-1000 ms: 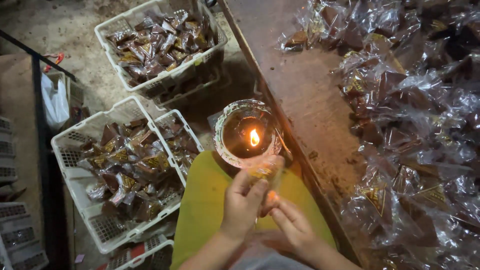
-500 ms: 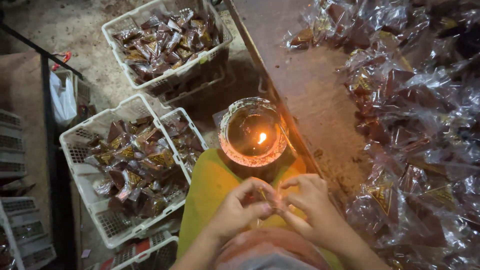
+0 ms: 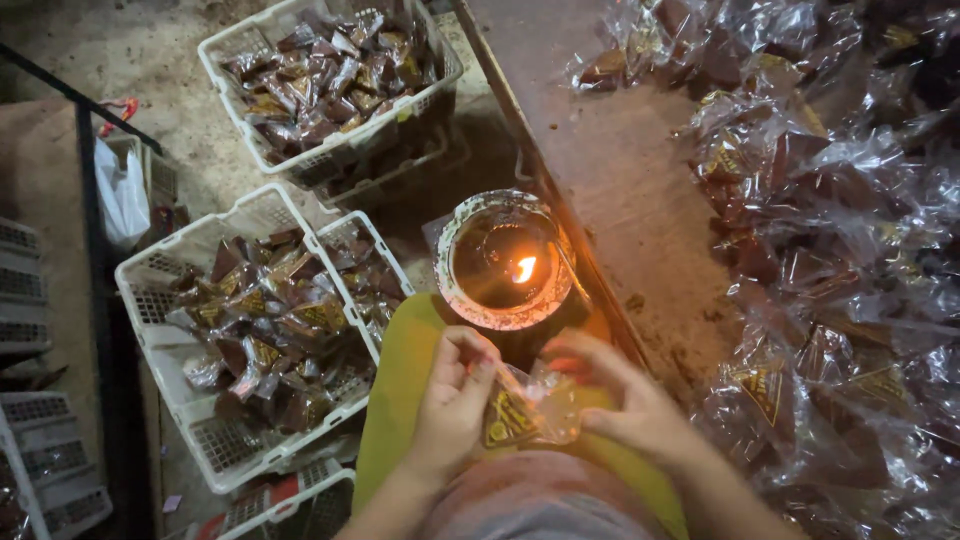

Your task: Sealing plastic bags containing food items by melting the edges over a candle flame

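Both hands hold one clear packet [image 3: 522,410] between them, over my lap: my left hand [image 3: 455,405] pinches its left edge, my right hand [image 3: 625,405] grips its right edge, just below the burning lamp [image 3: 508,262].

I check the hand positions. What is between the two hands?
In the head view, a clear packet with a brown sweet inside lies between the left hand and the right hand; both hands pinch it.
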